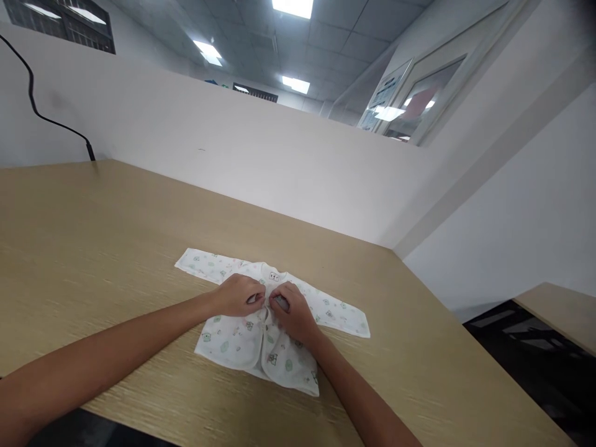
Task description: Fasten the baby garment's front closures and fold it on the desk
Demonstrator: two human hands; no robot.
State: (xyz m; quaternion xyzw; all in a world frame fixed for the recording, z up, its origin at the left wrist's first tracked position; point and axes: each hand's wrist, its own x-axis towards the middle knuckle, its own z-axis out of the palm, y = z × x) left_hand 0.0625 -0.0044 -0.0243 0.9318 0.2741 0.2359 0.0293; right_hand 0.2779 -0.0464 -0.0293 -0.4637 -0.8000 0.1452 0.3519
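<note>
A small white baby shirt (233, 344) with a green and pink print lies spread on the table, both sleeves stretched out sideways. Its front opening runs down the middle, and the two lower panels part slightly at the hem. My left hand (239, 295) pinches the left front edge just below the neckline. Close beside it, my right hand (292, 310) pinches the right front edge, thumb and fingers curled together. A label shows inside the collar above the hands. Whatever fastener may sit between the fingertips is too small to make out.
The wooden table (116, 248) extends around the shirt to a white partition (279, 167) at the back. A black cable (56, 122) hangs down to the table at the far left. Another wooden surface (559, 310) stands at the right.
</note>
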